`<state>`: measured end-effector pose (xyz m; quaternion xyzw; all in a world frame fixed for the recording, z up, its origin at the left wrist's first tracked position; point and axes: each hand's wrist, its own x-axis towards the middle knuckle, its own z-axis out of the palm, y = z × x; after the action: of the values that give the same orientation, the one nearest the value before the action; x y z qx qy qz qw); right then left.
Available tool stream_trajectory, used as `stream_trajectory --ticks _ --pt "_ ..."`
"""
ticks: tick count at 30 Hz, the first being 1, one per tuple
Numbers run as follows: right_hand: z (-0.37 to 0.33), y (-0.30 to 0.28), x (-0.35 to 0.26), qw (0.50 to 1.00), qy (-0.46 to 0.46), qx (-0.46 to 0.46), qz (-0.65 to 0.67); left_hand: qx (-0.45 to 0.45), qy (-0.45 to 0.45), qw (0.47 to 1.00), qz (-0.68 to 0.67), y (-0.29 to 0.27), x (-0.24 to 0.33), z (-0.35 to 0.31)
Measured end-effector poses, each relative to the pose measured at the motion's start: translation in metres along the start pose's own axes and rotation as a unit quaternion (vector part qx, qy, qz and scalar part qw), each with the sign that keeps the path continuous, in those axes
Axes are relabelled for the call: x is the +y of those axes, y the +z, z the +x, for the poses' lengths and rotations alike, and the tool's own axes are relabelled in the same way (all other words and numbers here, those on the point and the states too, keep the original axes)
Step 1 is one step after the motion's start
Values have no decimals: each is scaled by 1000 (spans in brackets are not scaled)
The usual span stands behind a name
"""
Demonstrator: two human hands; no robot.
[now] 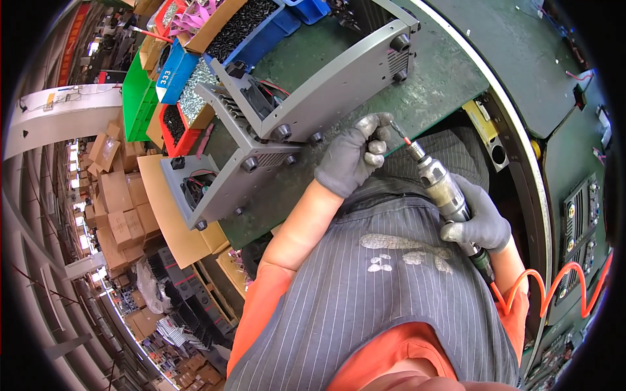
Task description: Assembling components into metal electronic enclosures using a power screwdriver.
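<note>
My right hand (480, 225), in a grey glove, grips a metal pneumatic screwdriver (445, 190) whose bit points up and to the left. My left hand (355, 153), also grey-gloved, is closed at the tip of the bit, fingers pinched there; whatever small part it holds is hidden. Just left of this hand lies a grey metal machine casing (339, 88) with black rubber feet, on a green work table (430, 85). A second grey casing (225, 179) lies in front of it at the table's near-left edge.
Blue, red and green bins (176, 72) of screws and small parts stand at the table's far left. An orange coiled air hose (554, 287) runs from the tool at right. Dark panel units (580, 215) sit at right. Cardboard boxes (117, 208) pile up on the floor at left.
</note>
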<state>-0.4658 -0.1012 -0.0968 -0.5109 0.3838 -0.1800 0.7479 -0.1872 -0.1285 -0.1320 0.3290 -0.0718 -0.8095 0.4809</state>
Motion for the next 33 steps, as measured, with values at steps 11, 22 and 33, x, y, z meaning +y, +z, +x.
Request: stream_trajectory --ticks 11,22,33 --pt "7 4 1 1000 -12 -16 -7 1 58 989 140 14 -1 -7" --pt "10 -25 7 975 60 -105 188 -6 -62 989 137 18 14 12" --pt "15 -34 20 948 -172 93 -251 -37 21 802 595 63 23 3"
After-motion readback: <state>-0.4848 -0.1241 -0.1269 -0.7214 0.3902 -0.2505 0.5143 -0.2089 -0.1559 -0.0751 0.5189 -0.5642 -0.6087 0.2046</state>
